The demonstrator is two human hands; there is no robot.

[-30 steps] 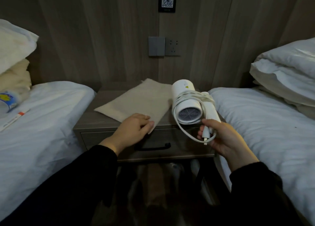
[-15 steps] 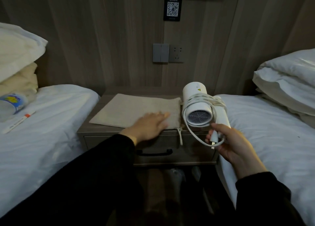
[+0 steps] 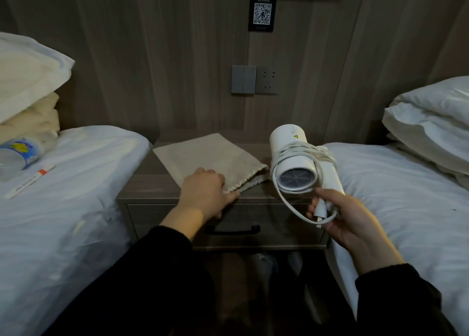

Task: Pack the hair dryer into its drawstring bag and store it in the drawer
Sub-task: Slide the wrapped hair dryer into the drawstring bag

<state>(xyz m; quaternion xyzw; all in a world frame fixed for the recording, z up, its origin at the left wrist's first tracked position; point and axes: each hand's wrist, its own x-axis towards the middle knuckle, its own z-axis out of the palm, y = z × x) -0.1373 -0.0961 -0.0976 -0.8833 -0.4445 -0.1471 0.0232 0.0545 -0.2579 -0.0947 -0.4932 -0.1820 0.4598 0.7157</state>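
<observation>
Head view: white plastic hair dryer point(image 3: 291, 155) is gripped in right hand point(image 3: 355, 224), just right of beige cloth drawstring bag point(image 3: 203, 155) pressed by flat left hand point(image 3: 203, 196).

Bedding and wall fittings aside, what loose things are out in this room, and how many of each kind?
hair dryer: 1
drawstring bag: 1
plastic bottle: 1
white stick with an orange band: 1
Total: 4
</observation>
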